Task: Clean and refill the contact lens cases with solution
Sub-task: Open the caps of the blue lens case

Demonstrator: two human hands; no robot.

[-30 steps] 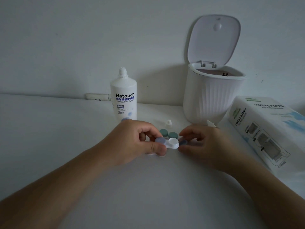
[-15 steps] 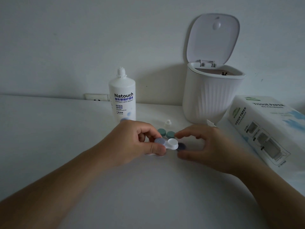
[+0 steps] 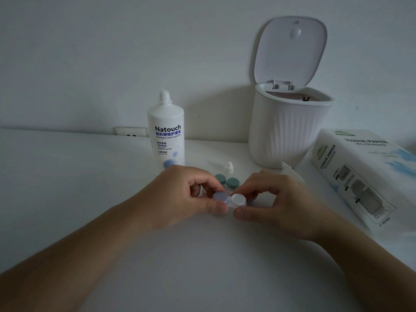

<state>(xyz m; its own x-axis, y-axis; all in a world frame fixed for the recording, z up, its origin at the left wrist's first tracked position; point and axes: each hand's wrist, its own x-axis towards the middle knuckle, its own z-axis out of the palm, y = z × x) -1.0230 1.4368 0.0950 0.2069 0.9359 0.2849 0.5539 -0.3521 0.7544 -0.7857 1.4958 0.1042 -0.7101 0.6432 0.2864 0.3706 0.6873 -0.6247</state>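
The right hand [image 3: 276,199] is closing in from where it was hovering half a second ago, thumb and fingers now pinching the round white plastic cap [image 3: 239,198]; I judge it is screwing that cap on or off. The left hand [image 3: 186,194] is still gripping the lilac-capped end of the small white contact lens case [image 3: 221,198], just above the white table [image 3: 67,176].

Counting downward: one ribbed white bin [image 3: 283,131] with its lid up, one tissue paper box [image 3: 364,172], one uncapped white solution bottle [image 3: 166,134], two teal round caps [image 3: 226,180], one tiny white bottle cap [image 3: 229,167].
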